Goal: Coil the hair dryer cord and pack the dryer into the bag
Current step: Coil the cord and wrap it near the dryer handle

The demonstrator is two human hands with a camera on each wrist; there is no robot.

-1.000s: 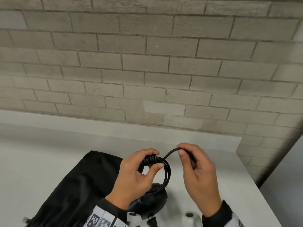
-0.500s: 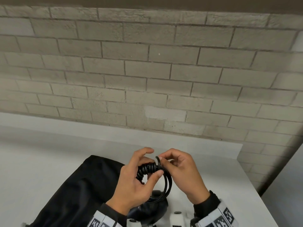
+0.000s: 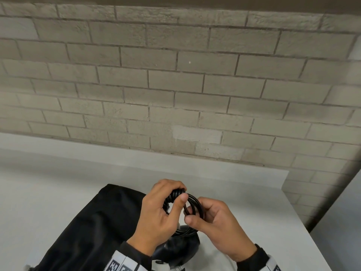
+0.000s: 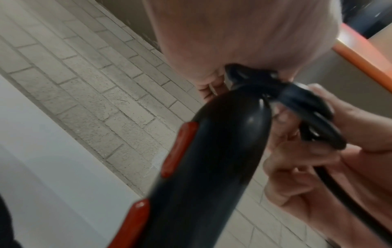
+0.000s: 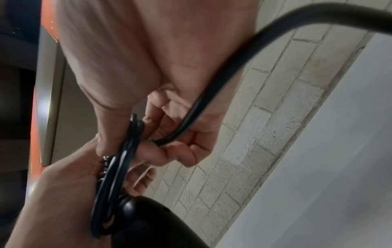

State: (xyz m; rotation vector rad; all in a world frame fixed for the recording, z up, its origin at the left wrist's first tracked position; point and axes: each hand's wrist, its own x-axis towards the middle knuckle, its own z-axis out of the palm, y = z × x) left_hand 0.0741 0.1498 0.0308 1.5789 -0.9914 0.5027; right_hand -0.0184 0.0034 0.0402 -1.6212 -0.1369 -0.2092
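The black hair dryer [image 3: 180, 249] is held up over the table, its handle with red switches [image 4: 180, 147] filling the left wrist view. My left hand [image 3: 178, 192] grips the top of the handle together with the ribbed cord end and the coiled black cord [image 3: 193, 205]. My right hand [image 3: 195, 212] pinches the loops of that coil just right of my left thumb. The free cord [image 5: 233, 67] trails from my right fingers past the wrist. A black bag [image 3: 93, 222] lies flat on the table to the left, under my left forearm.
The white table [image 3: 48, 192] runs left and ahead to a raised ledge under a grey brick wall [image 3: 175, 85]. The table's right edge [image 3: 304, 216] drops off close to my right hand. An orange-edged surface [image 4: 360, 55] shows behind my hands.
My right hand has swung the cord over and down against the coil, adding a loop. It now pinches the loops close to my left thumb, which has come down on the coil.
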